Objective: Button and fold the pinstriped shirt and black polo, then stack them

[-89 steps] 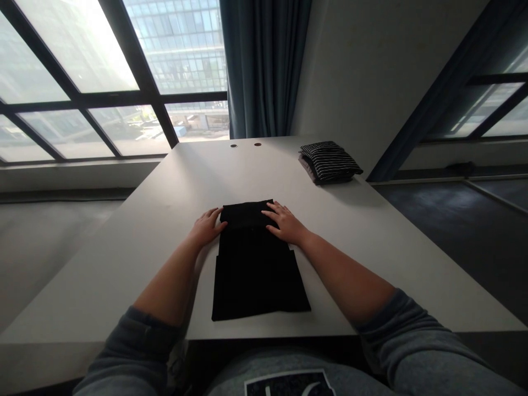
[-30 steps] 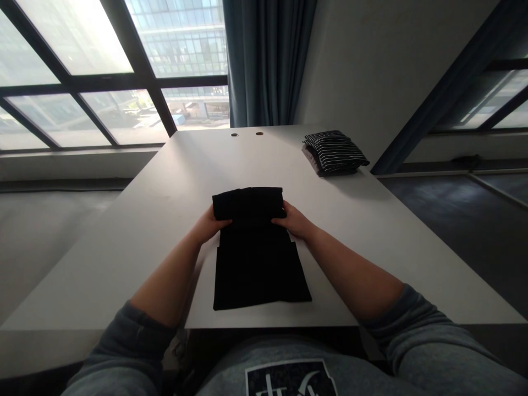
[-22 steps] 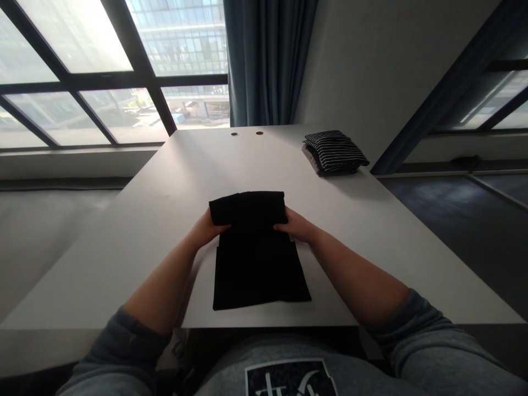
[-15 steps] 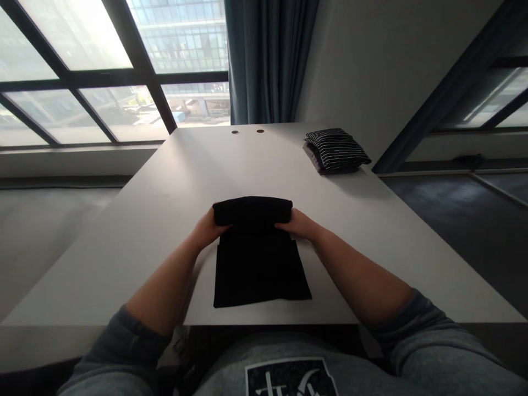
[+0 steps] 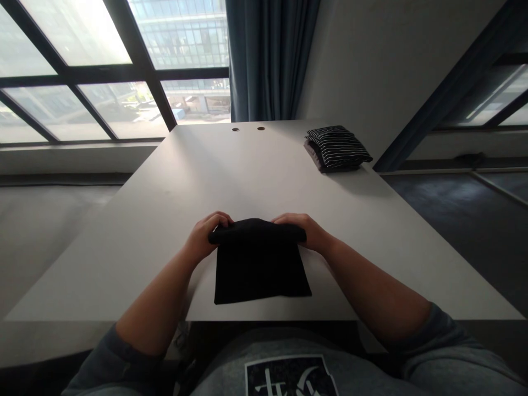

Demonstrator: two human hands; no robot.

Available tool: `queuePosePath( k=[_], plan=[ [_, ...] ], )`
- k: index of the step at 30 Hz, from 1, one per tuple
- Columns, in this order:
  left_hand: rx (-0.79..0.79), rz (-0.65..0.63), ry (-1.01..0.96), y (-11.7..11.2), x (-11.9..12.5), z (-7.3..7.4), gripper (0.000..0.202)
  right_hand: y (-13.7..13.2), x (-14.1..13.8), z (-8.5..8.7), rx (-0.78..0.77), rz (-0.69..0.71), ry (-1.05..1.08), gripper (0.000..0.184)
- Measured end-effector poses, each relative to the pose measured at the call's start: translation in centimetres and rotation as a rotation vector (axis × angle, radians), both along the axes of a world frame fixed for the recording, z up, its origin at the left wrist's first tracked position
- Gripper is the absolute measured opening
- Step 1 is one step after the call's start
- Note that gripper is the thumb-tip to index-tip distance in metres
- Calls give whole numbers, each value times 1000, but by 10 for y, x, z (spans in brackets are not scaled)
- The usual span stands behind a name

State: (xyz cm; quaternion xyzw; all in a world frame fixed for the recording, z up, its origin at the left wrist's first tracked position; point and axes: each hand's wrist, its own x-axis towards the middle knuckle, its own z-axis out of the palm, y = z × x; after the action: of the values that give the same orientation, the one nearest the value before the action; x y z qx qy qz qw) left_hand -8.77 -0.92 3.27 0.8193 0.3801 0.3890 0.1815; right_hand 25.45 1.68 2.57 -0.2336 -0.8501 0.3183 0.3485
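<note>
A black folded garment (image 5: 263, 272) lies near the front edge of the white table, its exact kind hard to tell. The far part of it is doubled over into a thick roll that bulges above the flat near part. My left hand (image 5: 208, 234) is closed round the left end of this roll, fingers over the far side. At the right end, my right hand (image 5: 307, 228) grips it the same way, with fingertips along the top far edge. Both thumbs are mostly hidden by the cloth.
A stack of folded clothes (image 5: 338, 147), a black one with white stripes on top, sits at the table's far right edge. Two round cable holes show at the back of the white table (image 5: 198, 181). Behind it hang a blue curtain (image 5: 270, 60) and large windows.
The far end of the black garment has come toward me and now lies folded lower over the near part. Both hands moved nearer with it, their fingers now over its far edge.
</note>
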Motion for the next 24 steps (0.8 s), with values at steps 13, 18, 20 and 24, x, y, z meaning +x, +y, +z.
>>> queuePosePath(
  k=[13, 18, 20, 24],
  plan=[
    [176, -165, 303, -51, 0, -10, 28, -34, 12, -24, 293, 102, -141, 24],
    [154, -158, 501, -58, -10, -25, 35, -40, 20, -38, 333, 153, -299, 51],
    [103, -148, 539, -62, -17, -24, 38, -44, 26, -38, 320, 150, -339, 61],
    [16, -138, 586, -74, -17, -5, 31, -54, 37, -29, 295, 122, -298, 60]
  ],
)
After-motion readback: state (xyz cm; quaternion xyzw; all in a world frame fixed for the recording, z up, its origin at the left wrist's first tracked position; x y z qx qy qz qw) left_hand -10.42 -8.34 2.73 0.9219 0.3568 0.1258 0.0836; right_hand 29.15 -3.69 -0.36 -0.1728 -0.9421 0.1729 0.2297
